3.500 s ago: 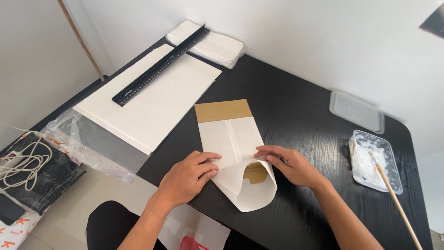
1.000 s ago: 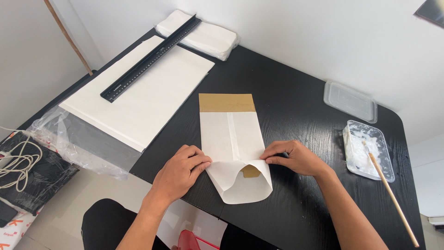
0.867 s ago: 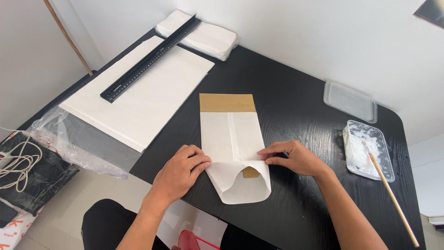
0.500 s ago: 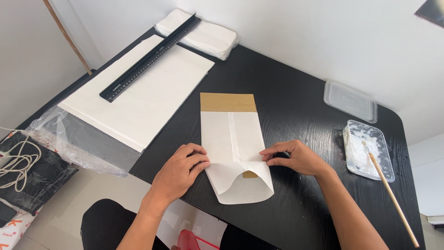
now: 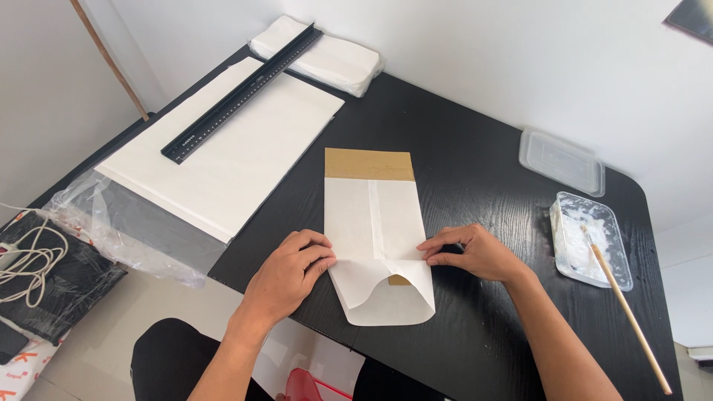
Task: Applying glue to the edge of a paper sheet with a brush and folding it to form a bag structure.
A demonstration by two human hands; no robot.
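A white paper bag (image 5: pixel 375 230) lies flat on the black table (image 5: pixel 483 171), with a brown cardboard strip (image 5: pixel 369 164) showing at its far end. Its near end is folded up, and a bit of brown shows under the flap. My left hand (image 5: pixel 291 271) presses its fingertips on the bag's left edge at the fold. My right hand (image 5: pixel 474 252) presses its fingertips on the right edge at the same fold. Neither hand grips anything.
A stack of large white sheets (image 5: pixel 223 148) with a long black ruler (image 5: pixel 241 93) lies at the left. Folded white paper (image 5: pixel 319 56) sits at the back. At the right are a clear lid (image 5: pixel 562 160) and a glue tray (image 5: pixel 590 238) with a wooden stick (image 5: pixel 631 319).
The bag's near end has been pressed down flatter over the fold. Both hands have stayed at the fold's two sides.
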